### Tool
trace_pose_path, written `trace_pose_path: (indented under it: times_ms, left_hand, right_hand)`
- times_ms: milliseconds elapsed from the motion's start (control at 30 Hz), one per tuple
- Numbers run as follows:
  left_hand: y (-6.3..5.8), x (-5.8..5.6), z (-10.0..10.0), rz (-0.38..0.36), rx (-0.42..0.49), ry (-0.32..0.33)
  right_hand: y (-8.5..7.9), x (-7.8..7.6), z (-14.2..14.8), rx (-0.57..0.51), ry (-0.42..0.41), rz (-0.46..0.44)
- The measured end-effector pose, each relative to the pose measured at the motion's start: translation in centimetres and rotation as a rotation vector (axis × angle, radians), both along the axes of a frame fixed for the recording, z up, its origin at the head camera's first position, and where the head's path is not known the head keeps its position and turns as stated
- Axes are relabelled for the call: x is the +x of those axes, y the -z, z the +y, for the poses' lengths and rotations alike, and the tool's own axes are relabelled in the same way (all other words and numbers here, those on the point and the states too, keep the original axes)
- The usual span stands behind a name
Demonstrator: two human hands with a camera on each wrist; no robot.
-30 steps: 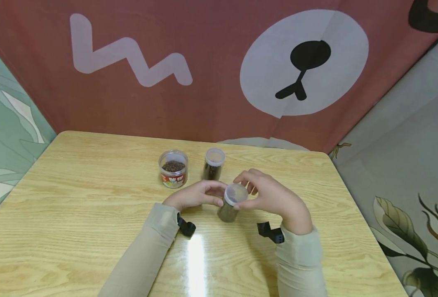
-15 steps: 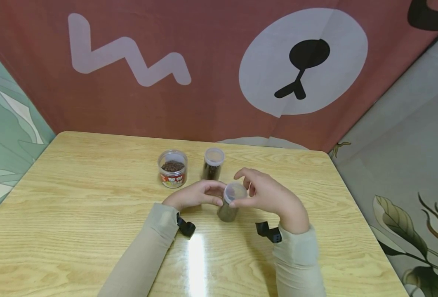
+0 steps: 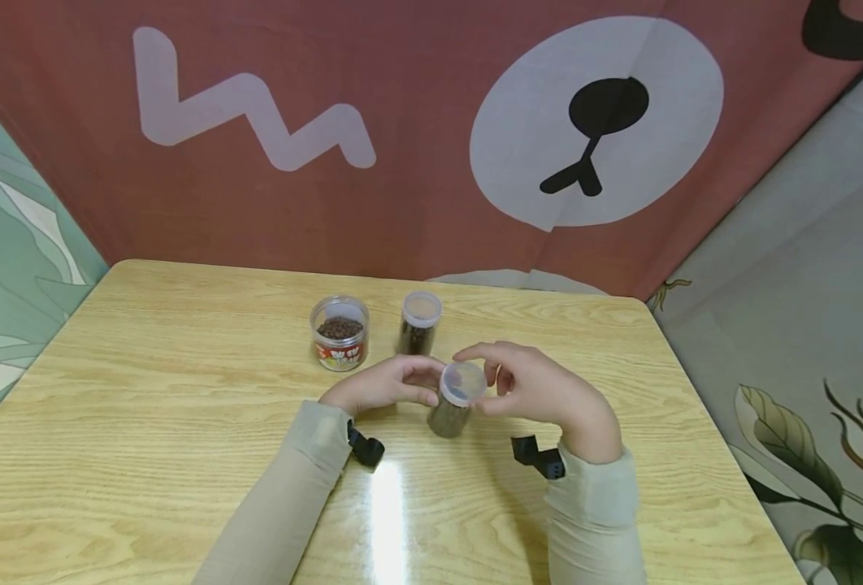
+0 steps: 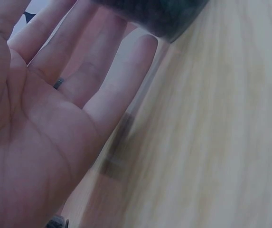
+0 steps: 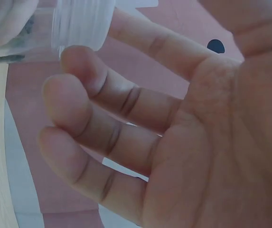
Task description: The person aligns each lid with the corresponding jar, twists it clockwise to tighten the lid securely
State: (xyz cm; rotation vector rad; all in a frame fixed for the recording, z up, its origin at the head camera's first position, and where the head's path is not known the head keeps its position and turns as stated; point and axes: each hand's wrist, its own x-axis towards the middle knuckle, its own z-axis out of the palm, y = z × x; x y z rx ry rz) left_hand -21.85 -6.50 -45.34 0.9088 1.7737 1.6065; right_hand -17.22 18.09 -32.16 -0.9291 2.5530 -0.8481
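A clear jar (image 3: 449, 418) with dark, greenish contents stands slightly tilted on the table near the middle of the head view. My left hand (image 3: 388, 385) holds it from the left, thumb in front and fingers behind. In the left wrist view the jar's dark base (image 4: 150, 16) shows by the fingertips. My right hand (image 3: 541, 388) is at the jar's translucent screw lid (image 3: 464, 382), thumb on the near right side and index finger across the far side. The right wrist view shows the ribbed lid (image 5: 84, 23) against the index finger, with the other fingers curled beneath.
Behind the left hand stands a second lidded jar (image 3: 417, 335) with dark contents. To its left is an open, wide jar (image 3: 341, 352) with brown pellets and a red label. The wooden table (image 3: 183, 406) meets a patterned cloth (image 3: 417, 211) at the back.
My right hand first shifted slightly left, the thumb crossing the lid's front. Now it is back to the right, with the index finger lower over the lid's far side. The left hand stays still.
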Motion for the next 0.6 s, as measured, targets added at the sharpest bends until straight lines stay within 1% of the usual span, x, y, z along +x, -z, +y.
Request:
trace_pose_path:
  times_ms: [200,300,433,600]
  left_hand:
    - [0.28,-0.06,0.03,-0.010,0.001,-0.006]
    - [0.34,-0.08,0.07,-0.008,0.002,-0.007]
    - [0.23,-0.01,0.08,-0.008,-0.005,-0.008]
    - [-0.02,0.17,-0.02,0.001,-0.028,-0.017]
  right_hand:
    - [0.17,-0.08,-0.15,0.007,0.024,-0.029]
    - [0.21,-0.13,-0.22,0.017,0.028,-0.029]
    - [0.31,-0.14,-0.38,0.024,0.040,-0.034]
    - [0.41,-0.05,-0.74,0.032,0.079,-0.036]
